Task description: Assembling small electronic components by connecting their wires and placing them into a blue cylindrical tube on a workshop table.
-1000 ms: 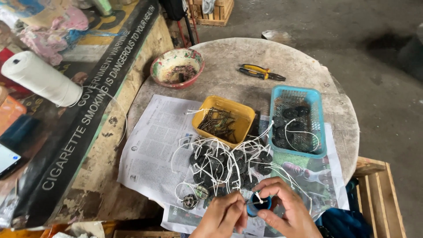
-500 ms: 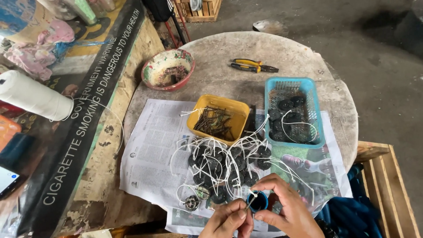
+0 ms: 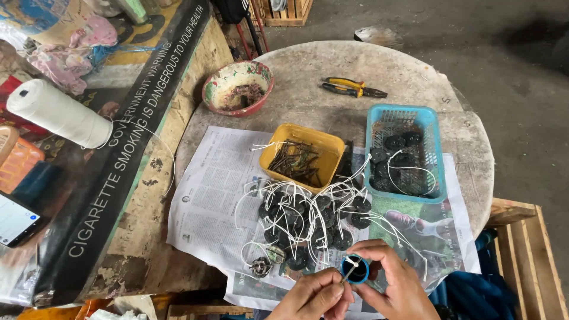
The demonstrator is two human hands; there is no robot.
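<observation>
Head view first: at the near edge of the table (image 3: pixel 308 71) my right hand (image 3: pixel 394 284) pinches a small blue ring (image 3: pixel 357 269) between thumb and fingers, holding it just above the newspaper (image 3: pixel 213 195). My left hand (image 3: pixel 311 296), fingers pressed together, pinches a thin stick (image 3: pixel 348 272) whose tip pokes into the ring's dark middle, where a bit of white string shows.

Just beyond the hands, on the newspaper, lies a heap of dark round discs (image 3: pixel 308 216) tangled with white strings. Behind the heap sits a yellow tray (image 3: pixel 302 157) of thin brown sticks, and to its right a blue basket (image 3: pixel 403 151) holding more dark discs and a loop of string.

Farther back, toward the table's left edge, stands a worn red-rimmed bowl (image 3: pixel 238 88). Near the far edge lie yellow-handled pliers (image 3: pixel 352 88).

Off the table's left edge, a spool of white twine (image 3: pixel 56 112) rests on a dark banner (image 3: pixel 118 160).
</observation>
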